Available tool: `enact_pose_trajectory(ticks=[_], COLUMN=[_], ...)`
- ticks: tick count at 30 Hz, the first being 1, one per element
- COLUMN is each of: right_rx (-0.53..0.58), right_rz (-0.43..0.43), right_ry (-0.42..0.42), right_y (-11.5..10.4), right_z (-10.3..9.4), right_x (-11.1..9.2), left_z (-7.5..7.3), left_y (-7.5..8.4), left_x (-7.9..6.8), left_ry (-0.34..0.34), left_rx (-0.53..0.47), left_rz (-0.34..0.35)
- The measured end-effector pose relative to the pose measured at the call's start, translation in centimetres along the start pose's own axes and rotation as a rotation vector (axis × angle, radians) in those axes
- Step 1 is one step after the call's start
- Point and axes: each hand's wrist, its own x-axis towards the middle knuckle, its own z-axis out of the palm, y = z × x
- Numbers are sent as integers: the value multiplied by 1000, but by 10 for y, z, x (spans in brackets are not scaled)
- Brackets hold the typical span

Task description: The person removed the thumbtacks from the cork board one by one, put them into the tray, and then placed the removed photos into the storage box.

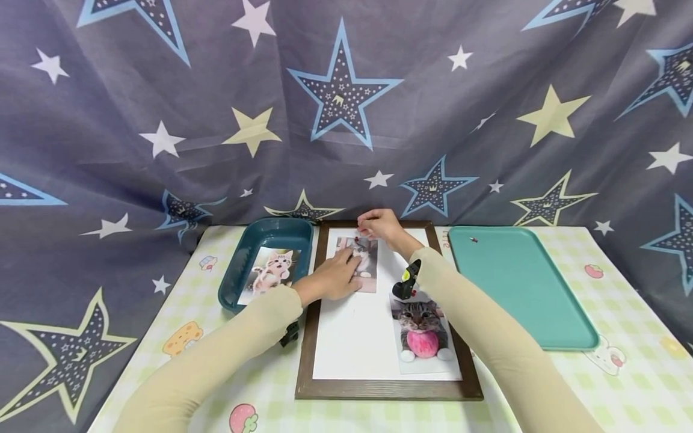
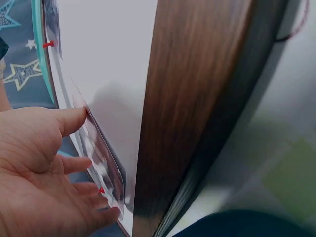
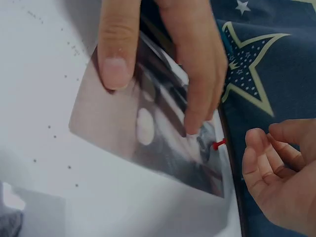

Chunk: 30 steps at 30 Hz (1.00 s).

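My left hand [image 1: 335, 278] presses its spread fingers on a cat photo [image 1: 370, 284] at the upper part of a white board [image 1: 352, 337] with a brown frame. In the right wrist view, the left thumb [image 3: 117, 64] and fingers straddle that photo, whose lower edge lifts off the board. A red push pin [image 3: 219, 143] sticks in the photo's top end. Just beyond the pin is my right hand [image 1: 383, 226], its fingers loosely bent with nothing between them. Another photo, a tabby with a pink ball [image 1: 422, 344], lies at the board's lower right, a red pin [image 1: 414, 293] at its top.
Left of the frame stands a dark blue bin [image 1: 230, 278] holding a kitten photo [image 1: 277, 269]. On the right lies a teal tray [image 1: 533, 288] with a small red pin [image 1: 473, 239] on it. A starry curtain [image 1: 422, 120] hangs behind the table.
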Motion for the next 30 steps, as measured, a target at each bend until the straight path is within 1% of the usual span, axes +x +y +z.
enact_pose_trajectory(ticks=[5,11,14,17,19,25,30], right_rx=[8,77,89,76,53,-56,-99], right_rz=[12,94,121,116,98,30,26], right_ry=[-32,-58,-70,-77,-70,-39,-65], right_y=[9,16,20,25,28,32,33], right_z=[3,5,6,7,8,11,10], right_x=[7,9,11,13,14,14,16], left_z=[-2,-4,-5,-7,-8,-11,-10], left_y=[-1,0,0,0,1,4,5], left_x=[1,2,3,4,4,5,4], left_ry=[-6,-30,-42,-62,-76,-84,-84], left_rx=[3,-1,1,0,3,-5,4], left_rz=[26,31,26,8,-2,1,-9])
